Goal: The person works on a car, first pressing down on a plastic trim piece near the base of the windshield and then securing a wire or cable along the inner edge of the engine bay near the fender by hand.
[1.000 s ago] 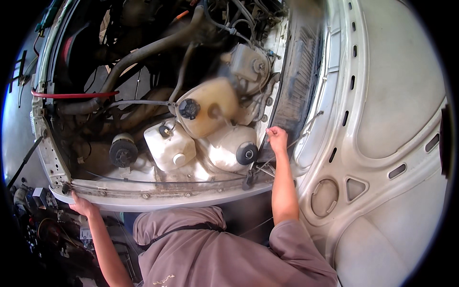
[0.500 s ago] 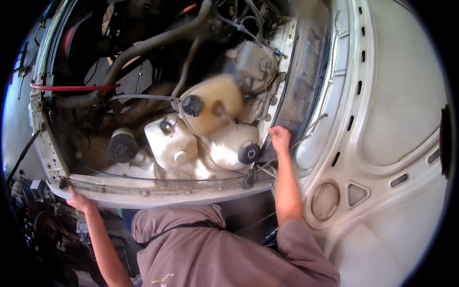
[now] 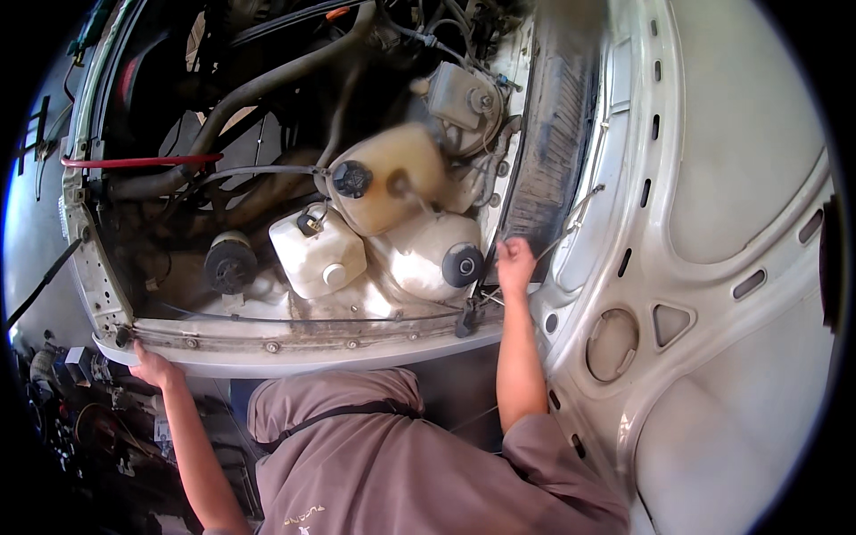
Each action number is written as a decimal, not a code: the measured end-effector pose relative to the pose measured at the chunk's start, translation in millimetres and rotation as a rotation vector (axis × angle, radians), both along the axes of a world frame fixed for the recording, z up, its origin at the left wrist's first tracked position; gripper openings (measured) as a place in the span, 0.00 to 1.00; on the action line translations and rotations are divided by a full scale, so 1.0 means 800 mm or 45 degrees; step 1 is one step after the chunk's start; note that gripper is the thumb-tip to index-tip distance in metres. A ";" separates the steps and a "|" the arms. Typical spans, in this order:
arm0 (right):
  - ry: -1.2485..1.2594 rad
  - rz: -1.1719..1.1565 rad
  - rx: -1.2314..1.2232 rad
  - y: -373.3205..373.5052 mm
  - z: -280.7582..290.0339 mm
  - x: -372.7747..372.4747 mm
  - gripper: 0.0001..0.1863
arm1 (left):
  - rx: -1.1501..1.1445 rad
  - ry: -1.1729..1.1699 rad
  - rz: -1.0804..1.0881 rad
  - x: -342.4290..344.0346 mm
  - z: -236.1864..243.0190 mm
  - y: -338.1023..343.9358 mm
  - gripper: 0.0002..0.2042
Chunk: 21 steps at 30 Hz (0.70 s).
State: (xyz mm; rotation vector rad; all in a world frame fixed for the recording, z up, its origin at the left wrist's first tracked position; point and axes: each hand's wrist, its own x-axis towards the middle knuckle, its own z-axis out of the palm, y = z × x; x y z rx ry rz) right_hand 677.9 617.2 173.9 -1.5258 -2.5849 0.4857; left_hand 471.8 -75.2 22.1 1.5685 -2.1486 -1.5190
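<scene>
I stand beside an open engine bay. My left hand (image 3: 155, 366) is closed around the edge of the pale fender (image 3: 294, 366) at its front corner, the fingertips hidden under it. My right hand (image 3: 516, 265) is raised with curled fingers near the dusty cowl panel (image 3: 548, 147). Whether something small is between those fingers cannot be made out. Close by sits a white reservoir (image 3: 419, 254) with a round black cap (image 3: 464, 265). A thin rod (image 3: 557, 242) runs past the right hand toward the raised white hood (image 3: 740, 169).
In the bay are a yellowed tank (image 3: 401, 169), a square white bottle (image 3: 312, 259), a black canister (image 3: 230, 266) and a thick hose (image 3: 267, 80). A red bar (image 3: 143, 162) lies across the front frame. Assorted parts (image 3: 89, 392) clutter the floor at lower left.
The whole view has shifted slightly. My right hand has moved a little left and down, its fingers still curled. The left hand keeps its hold on the fender edge.
</scene>
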 end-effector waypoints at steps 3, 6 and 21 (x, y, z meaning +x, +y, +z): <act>-0.113 -0.076 -0.092 -0.029 -0.010 0.037 0.09 | -0.037 -0.056 0.065 0.002 0.002 -0.004 0.29; -0.293 0.164 0.057 -0.024 -0.012 0.045 0.09 | -0.035 -0.115 0.071 -0.005 0.006 0.003 0.31; -0.306 0.240 -0.077 0.002 -0.020 0.061 0.04 | -0.109 -0.233 0.071 -0.010 0.025 0.019 0.37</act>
